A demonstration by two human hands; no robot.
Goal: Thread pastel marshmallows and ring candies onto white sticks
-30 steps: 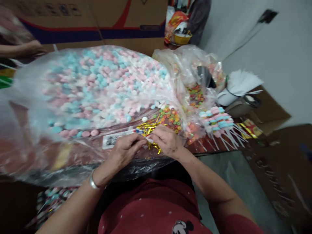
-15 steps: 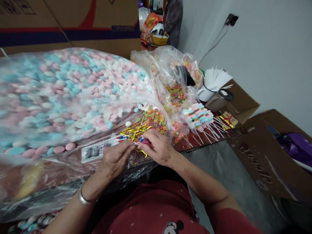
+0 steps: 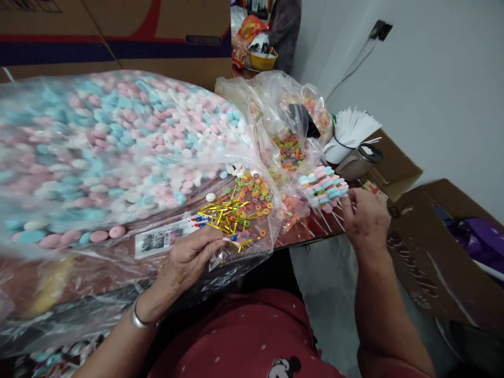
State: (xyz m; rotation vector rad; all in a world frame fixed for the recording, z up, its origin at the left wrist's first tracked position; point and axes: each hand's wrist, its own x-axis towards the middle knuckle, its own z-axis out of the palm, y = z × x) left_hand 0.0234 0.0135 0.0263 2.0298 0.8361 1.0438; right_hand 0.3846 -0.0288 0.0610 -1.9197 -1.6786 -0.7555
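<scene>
My left hand pinches a small printed plastic bag with blue and red marks, low over the table's front edge. Beneath and behind it lie gold twist ties and loose ring-shaped candies. My right hand is out to the right, its fingers closed at a pile of marshmallow skewers, pink, blue and white pieces on white sticks. The fingertips are at a stick beside the pieces; the hand partly hides the sticks.
A big clear bag of pastel marshmallows fills the left. Behind are bags of ring candies, a cup of white sticks and a lidded tumbler. Cardboard boxes stand right; another person is at the back.
My right hand has left the small bag and moved right to the marshmallow skewers. The left hand still holds the bag, nearly in the same place.
</scene>
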